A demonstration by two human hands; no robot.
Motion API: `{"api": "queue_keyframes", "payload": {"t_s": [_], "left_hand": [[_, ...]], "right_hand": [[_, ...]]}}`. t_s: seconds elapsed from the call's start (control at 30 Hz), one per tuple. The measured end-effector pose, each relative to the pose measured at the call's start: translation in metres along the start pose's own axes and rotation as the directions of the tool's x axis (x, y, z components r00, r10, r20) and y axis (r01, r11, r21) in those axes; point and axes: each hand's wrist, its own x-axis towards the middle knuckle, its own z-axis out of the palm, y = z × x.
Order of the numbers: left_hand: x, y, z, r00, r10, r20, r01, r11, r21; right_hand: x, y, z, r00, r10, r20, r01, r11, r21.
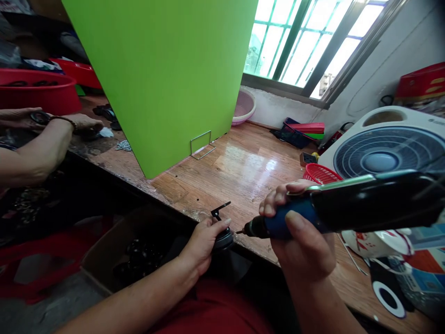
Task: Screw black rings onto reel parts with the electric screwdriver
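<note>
Centrally, in the lower half of the head view, the left hand (203,241) grasps a small round black part (223,239), fingers curled over its top and thumb along its near side, holding it at the near edge of the wooden workbench (243,167). A thin black bracket (220,209) rises from the part and angles toward the upper right. To the right of it, the right hand (295,227) is clenched around the blue grip of an electric screwdriver (347,206); the black body of the tool runs off toward the right edge of the frame. The bit tip lies level and points left, just beside the part; actual contact cannot be confirmed. Below the bench edge, lower left of centre, a cardboard box (104,253) holds a heap of dark parts. A green board (167,69) stands upright across the upper centre, with a wire stand (201,144) at its foot. At upper left, another person's hands (52,121) rest on the bench beside a red basin (38,90). At right a white fan (385,148) stands behind the tool, with a red basket (321,174) to its left. A pink bowl (243,106) sits below the window (313,37) at upper right.
</note>
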Motion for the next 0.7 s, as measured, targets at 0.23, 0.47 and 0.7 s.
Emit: {"api": "queue_keyframes", "payload": {"t_s": [0.23,0.47,0.7], "left_hand": [[-0.004,-0.003,0.007,0.999,-0.024,0.031,0.025,0.998,-0.053],[-0.006,-0.003,0.008,0.999,-0.041,0.009,0.042,0.998,-0.052],[-0.008,-0.002,0.007,1.0,-0.023,-0.007,0.023,0.999,-0.023]], "right_hand": [[-0.009,0.017,0.001,0.998,-0.058,-0.016,0.058,0.998,-0.025],[-0.013,0.019,0.002,0.997,-0.079,0.0,0.079,0.995,-0.056],[-0.017,0.017,0.0,0.989,-0.129,0.068,0.138,0.979,-0.151]]}}
